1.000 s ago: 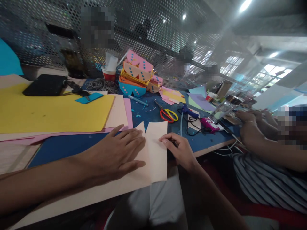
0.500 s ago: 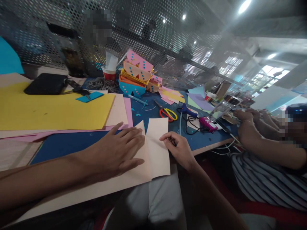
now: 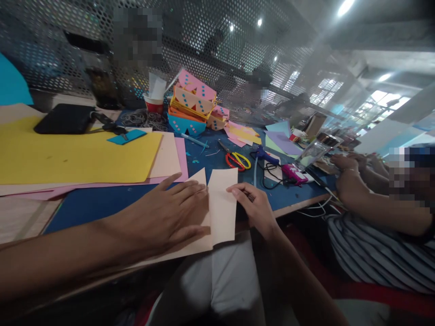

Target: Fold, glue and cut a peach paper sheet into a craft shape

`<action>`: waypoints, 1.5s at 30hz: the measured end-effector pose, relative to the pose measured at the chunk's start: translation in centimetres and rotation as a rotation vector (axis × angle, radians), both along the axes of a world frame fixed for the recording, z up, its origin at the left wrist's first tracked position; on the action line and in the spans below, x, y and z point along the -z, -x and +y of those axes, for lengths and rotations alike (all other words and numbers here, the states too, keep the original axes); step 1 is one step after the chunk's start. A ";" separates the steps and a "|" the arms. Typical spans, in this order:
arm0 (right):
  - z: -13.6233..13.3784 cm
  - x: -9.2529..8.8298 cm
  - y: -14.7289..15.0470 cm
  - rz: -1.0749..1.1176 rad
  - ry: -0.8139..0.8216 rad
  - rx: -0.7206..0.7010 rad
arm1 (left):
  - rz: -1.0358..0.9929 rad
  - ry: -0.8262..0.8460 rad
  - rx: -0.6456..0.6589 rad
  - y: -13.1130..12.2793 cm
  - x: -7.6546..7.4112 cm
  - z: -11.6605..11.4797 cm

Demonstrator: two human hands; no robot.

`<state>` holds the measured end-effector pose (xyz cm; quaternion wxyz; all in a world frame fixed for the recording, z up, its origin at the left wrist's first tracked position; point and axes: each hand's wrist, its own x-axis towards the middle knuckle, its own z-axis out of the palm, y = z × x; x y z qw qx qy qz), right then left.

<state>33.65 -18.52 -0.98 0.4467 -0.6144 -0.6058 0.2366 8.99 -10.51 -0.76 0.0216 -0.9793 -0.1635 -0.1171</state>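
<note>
A cream sheet of paper (image 3: 222,213) lies at the table's front edge, its right part bent up along a crease and overhanging my lap. My left hand (image 3: 180,208) rests flat on the sheet left of the crease, fingers spread. With thumb and fingers, my right hand (image 3: 253,203) pinches the right edge of the raised part. Behind the sheet lie scissors (image 3: 238,160) with red and yellow handles. A blue glue gun (image 3: 267,155) and a pink glue gun (image 3: 295,174) are farther right.
Yellow paper (image 3: 78,154) covers more sheets at left, with a black pouch (image 3: 64,118) and keys on top. Folded paper boxes (image 3: 192,102) are stacked beside a paper cup (image 3: 154,103). A person in a striped garment sits at right (image 3: 374,244).
The right part of the sheet is raised more steeply, and its lower edge has moved up. My right hand now pinches its edge; my left hand stays pressed on the sheet.
</note>
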 end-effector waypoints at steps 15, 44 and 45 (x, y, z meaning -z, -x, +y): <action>0.3 0.3 -0.3 -0.042 0.043 -0.032 | 0.062 0.030 -0.004 0.0 1.8 -0.1; 1.4 0.1 -0.7 -0.010 -0.016 -0.015 | 0.008 -0.032 0.097 1.1 2.4 -0.7; 1.2 0.1 -0.7 -0.004 -0.010 -0.020 | 0.005 -0.043 0.097 1.2 2.5 -0.7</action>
